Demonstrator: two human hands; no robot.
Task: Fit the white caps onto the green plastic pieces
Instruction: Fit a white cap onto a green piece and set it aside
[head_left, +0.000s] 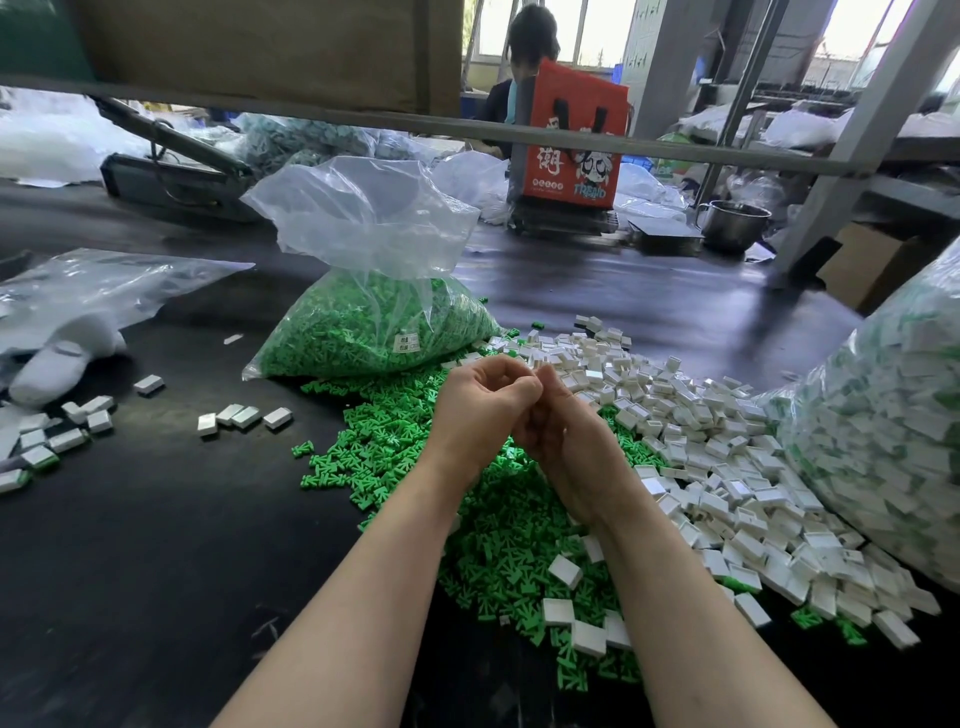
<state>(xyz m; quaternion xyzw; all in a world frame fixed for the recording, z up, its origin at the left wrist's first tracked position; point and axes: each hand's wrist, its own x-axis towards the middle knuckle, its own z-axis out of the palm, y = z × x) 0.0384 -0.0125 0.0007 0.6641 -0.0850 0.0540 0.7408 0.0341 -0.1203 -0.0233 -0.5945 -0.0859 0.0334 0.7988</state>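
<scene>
Both forearms reach over the green pieces (498, 530) heaped on the black table (130, 571); left hand (480, 410) and right hand (563, 436) touch, fingers curled, contents hidden. White caps (727, 467) lie right of that heap, bag (374, 322) behind

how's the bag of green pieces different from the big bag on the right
The bag of green pieces holds only green parts; the big bag on the right is filled mostly with white pieces showing bits of green. The green bag stands behind the loose green pile with its open top puffed upward; the right bag runs past the frame edge, so its mouth is not visible. The green bag carries a small label. Both are clear plastic on the dark table.
</scene>
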